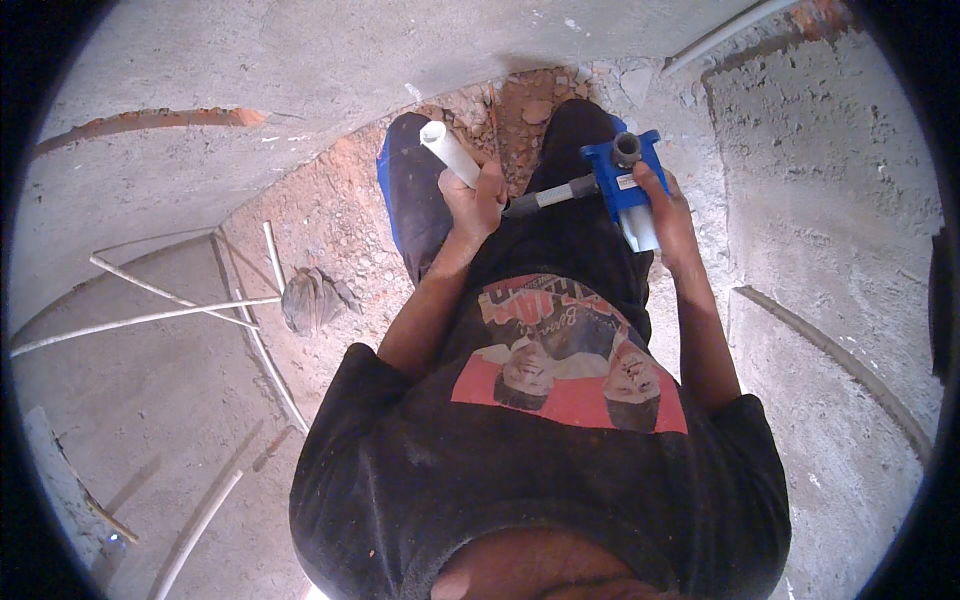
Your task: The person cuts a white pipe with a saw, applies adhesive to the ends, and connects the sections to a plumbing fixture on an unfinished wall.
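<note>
My left hand (474, 203) is closed around a white plastic pipe (450, 152), whose open end points up and away from me. By that hand a grey fitting (521, 206) leads into a short white pipe piece (554, 196). This piece runs right through a grey coupling (582, 187) into a blue plastic valve housing (622, 180). My fingers hide where the held pipe meets the grey fitting. My right hand (668, 208) grips the housing's right side. A round grey socket (626, 148) sits on the housing, and a whitish part (639, 230) sticks out near its lower end.
Rough plastered walls surround me, with a grooved channel (835, 360) on the right and an exposed reddish slot (150, 128) at left. Rubble (525, 110) lies beyond my knees. A crumpled dark bag (315, 302) and thin pale pipes (150, 322) are on the left.
</note>
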Available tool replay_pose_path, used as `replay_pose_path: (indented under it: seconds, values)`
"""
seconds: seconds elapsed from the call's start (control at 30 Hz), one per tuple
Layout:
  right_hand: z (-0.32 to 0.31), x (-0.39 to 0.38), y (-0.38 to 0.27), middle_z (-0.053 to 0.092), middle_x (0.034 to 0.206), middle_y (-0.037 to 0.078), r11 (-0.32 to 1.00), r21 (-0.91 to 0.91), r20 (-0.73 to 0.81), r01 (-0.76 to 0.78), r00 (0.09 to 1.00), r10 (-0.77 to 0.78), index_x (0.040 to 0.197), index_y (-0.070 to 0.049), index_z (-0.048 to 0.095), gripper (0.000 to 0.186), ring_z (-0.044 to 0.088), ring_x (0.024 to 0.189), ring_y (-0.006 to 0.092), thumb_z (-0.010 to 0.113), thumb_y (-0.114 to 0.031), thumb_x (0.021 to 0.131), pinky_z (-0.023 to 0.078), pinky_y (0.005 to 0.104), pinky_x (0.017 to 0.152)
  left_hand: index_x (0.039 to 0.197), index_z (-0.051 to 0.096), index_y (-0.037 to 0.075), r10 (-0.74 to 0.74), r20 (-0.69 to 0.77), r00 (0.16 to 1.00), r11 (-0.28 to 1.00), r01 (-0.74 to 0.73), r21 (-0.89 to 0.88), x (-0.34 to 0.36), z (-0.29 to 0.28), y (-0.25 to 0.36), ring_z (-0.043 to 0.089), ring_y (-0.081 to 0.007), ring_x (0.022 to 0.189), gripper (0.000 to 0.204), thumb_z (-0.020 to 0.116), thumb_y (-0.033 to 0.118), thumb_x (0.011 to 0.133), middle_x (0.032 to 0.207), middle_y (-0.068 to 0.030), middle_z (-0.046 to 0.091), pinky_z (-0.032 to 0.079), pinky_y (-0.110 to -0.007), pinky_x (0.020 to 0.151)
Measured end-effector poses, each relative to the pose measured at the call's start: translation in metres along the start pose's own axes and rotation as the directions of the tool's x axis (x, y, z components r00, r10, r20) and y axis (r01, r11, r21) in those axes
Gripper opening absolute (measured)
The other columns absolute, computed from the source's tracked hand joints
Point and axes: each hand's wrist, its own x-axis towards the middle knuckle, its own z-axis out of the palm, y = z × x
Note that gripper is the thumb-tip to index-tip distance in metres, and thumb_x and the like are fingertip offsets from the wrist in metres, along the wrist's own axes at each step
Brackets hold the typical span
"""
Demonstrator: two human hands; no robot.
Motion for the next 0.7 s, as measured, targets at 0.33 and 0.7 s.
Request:
replay_pose_path:
  seconds: [0.33, 0.7]
  values:
    - [-0.005, 0.008, 0.005, 0.063, 0.098, 0.011, 0.999, 0.036, -0.023, 0.023, 0.999, -0.023, 0.119, 0.004, 0.056, 0.072, 0.059, 0.086, 0.0174, 0.059, -0.059, 0.084, 0.045, 0.0277, 0.077, 0.08, 0.045, 0.006, -0.03, -0.004, 1.0, 0.998, 0.03, -0.059, 0.018, 0.004, 0.002, 0.038, -0.0101, 0.044, 0.027, 0.063, 0.025, 0.089, 0.058, -0.0015, 0.041, 0.034, -0.026, 0.037]
    - [-0.008, 0.01, 0.004, 0.064, 0.091, 0.01, 0.999, 0.033, 0.015, -0.028, 1.0, 0.028, 0.117, 0.004, 0.055, 0.076, 0.06, 0.08, 0.0157, 0.059, -0.063, 0.082, 0.047, 0.027, 0.069, 0.078, 0.045, 0.005, -0.022, 0.004, 1.0, 0.998, 0.023, -0.054, 0.021, 0.007, 0.01, 0.04, -0.0106, 0.042, 0.026, 0.059, 0.023, 0.09, 0.058, -0.0029, 0.043, 0.037, -0.026, 0.037]
